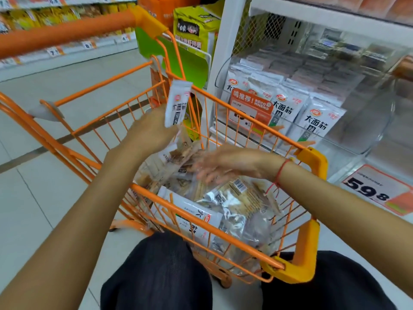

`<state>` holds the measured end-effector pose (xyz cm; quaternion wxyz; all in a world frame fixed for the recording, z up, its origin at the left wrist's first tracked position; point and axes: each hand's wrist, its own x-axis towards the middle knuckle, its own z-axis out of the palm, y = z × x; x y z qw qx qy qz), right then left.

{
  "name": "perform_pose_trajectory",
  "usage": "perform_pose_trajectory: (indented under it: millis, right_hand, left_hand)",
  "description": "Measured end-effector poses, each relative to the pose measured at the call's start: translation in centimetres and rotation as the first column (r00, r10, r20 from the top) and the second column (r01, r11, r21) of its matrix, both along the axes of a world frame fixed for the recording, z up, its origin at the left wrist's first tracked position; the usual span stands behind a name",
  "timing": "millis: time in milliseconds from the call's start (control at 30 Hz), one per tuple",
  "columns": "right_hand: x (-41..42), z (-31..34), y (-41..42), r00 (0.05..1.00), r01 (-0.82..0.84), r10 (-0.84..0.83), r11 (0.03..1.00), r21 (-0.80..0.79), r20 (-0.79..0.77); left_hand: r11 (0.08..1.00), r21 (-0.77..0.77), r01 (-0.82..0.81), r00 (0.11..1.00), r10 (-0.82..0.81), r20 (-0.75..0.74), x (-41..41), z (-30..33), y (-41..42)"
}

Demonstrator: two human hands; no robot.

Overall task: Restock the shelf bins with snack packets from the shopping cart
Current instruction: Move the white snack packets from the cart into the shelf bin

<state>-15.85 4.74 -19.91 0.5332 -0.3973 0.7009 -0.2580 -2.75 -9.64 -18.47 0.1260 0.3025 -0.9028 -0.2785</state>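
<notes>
Left hand (152,128) grasps white snack packet (177,103) upright over orange shopping cart (311,156); right hand (225,164), blurred, fingers spread loose above cart's packets (232,198). Clear shelf bin (348,139) far right.

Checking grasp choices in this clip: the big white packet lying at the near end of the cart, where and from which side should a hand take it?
Probably by its upper left corner, coming from above: the big white packet lies flat against the cart wires, so only its top face and that corner are exposed. Its right side is buried under clear packets.
</notes>
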Motion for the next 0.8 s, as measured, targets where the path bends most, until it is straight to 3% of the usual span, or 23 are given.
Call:
perform_pose_trajectory:
  millis: [67,133,167,233,300,400,633,800]
  right_hand:
    - [1.5,-0.5,-0.7,0.891,-0.363,0.382,0.924,0.123,-0.245]
    - [3.0,-2.0,-2.0,0.706,-0.54,0.615,0.789,0.294,-0.352]
    - [3.5,-3.0,-2.6,0.633,-0.552,0.649,0.76,0.342,-0.422]
    - [4.0,-5.1,-3.5,0.561,-0.53,0.592,0.794,0.298,-0.579]
    - [4.1,-5.2,-3.5,0.594,-0.534,0.536,0.82,0.204,-0.601]
    - [3.1,-2.8,-3.0,0.728,-0.538,0.528,0.835,0.112,-0.438]
    - [-1.8,0.4,-2.3,0.929,-0.19,0.143,0.976,-0.107,-0.341]
    - [-2.0,0.7,-2.1,0.964,-0.003,-0.037,0.989,-0.148,-0.262]
  left_hand:
    - [0.996,0.038,-0.079,0.996,0.08,-0.028,0.2,0.2,0.0]
    - [0.99,0.06,-0.13,0.987,0.136,-0.09,0.3,0.4,-0.2]
    - [0.985,0.089,-0.148,0.982,0.157,-0.102,0.3,0.4,-0.2]
    - [0.966,0.18,-0.185,0.974,0.205,-0.101,0.4,0.1,-0.8]
    - [0.941,0.256,-0.223,0.965,0.251,-0.081,0.5,0.2,-1.1]
    - [0.93,0.287,-0.231,0.963,0.261,-0.07,0.9,0.0,-1.8]
    - [0.945,0.236,-0.225,0.957,0.26,-0.129,0.7,-0.1,-1.2]
    - [0.913,0.26,-0.313,0.921,0.359,-0.152,0.4,-0.4,-1.5]
